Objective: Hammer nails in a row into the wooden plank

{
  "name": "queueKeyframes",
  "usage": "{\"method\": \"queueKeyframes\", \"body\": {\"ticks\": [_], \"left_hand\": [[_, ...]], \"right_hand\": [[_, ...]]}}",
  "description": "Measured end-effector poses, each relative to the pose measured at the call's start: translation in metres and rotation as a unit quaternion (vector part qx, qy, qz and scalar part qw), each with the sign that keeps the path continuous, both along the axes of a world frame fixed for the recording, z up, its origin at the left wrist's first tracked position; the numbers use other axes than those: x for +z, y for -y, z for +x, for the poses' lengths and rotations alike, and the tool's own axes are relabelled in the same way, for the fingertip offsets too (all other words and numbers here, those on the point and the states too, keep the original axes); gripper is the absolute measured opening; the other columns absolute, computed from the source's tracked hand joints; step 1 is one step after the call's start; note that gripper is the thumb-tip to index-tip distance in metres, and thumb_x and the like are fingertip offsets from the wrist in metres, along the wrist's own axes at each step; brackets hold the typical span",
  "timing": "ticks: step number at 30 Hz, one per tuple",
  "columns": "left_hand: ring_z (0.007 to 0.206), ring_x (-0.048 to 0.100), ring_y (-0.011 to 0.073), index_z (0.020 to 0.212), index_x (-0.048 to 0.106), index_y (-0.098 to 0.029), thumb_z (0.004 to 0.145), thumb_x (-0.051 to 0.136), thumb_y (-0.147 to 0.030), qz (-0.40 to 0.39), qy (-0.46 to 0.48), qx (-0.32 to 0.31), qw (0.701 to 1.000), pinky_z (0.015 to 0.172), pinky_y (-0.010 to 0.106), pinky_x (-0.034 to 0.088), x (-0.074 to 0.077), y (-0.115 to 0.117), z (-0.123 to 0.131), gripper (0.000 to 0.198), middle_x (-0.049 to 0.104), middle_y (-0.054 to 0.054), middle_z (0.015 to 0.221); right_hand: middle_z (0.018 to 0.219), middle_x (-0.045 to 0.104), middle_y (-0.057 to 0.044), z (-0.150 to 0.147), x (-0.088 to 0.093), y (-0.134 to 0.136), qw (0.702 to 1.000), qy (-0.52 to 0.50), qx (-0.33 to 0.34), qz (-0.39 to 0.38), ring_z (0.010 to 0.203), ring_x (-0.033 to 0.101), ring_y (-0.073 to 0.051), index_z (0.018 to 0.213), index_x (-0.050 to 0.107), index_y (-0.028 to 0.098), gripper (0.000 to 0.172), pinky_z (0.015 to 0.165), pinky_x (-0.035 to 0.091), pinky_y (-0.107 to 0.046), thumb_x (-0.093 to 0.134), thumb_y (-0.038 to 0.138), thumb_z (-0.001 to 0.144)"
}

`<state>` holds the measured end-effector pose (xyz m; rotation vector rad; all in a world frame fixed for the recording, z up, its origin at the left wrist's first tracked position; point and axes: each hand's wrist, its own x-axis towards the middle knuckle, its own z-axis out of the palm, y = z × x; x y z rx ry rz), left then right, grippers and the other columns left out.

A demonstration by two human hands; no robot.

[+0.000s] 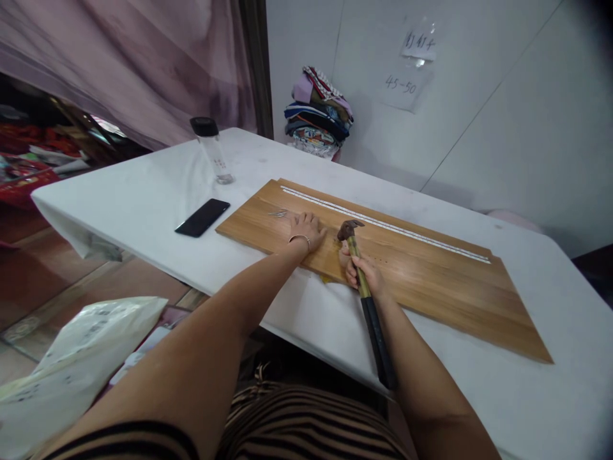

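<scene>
A long wooden board point(431, 275) lies flat on the white table. My right hand point(366, 271) is wrapped round the handle of a claw hammer point(361, 271), whose rusty head is over the board and whose black grip points back toward me. My left hand point(306, 231) rests palm down on the board, fingers spread, with a bracelet at the wrist. Just beyond its fingertips lie several nails point(278, 213). A row of small dark marks shows on the board to the right of the hammer. Two white marked strips point(383, 223) run along the board's far side.
On the white table point(143, 185), a black phone point(203, 217) and a clear bottle with a black lid point(213, 150) stand left of the board. Folded cloths point(318, 115) are stacked by the wall behind. A white plastic bag point(90, 358) is at the lower left.
</scene>
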<state>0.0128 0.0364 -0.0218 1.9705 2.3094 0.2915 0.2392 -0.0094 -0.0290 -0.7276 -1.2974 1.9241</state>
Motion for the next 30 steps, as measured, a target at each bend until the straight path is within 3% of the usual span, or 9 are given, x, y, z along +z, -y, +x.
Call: {"method": "queueKeyframes", "body": {"ticks": [24, 30], "left_hand": [[0.152, 0.043, 0.0346, 0.144, 0.065, -0.018, 0.107, 0.038, -0.047, -0.008, -0.002, -0.001, 1.000, 0.125, 0.055, 0.031, 0.0007, -0.0009, 0.0002, 0.054, 0.056, 0.017, 0.161], [0.153, 0.042, 0.0348, 0.145, 0.065, -0.019, 0.107, 0.038, -0.046, -0.009, -0.005, 0.000, 1.000, 0.124, 0.056, 0.032, 0.0015, 0.0002, 0.0004, 0.054, 0.055, 0.017, 0.163]], "right_hand": [[0.054, 0.051, 0.012, -0.0019, 0.0002, -0.0008, 1.000, 0.004, 0.001, -0.002, 0.038, 0.045, -0.011, 0.113, 0.058, 0.022, 0.054, 0.035, 0.028, -0.021, 0.082, 0.057, 0.080], [0.056, 0.051, 0.012, -0.0010, -0.0021, -0.0015, 1.000, -0.008, 0.005, 0.005, 0.039, 0.045, -0.011, 0.113, 0.058, 0.022, 0.048, 0.035, 0.029, -0.022, 0.079, 0.054, 0.084]]}}
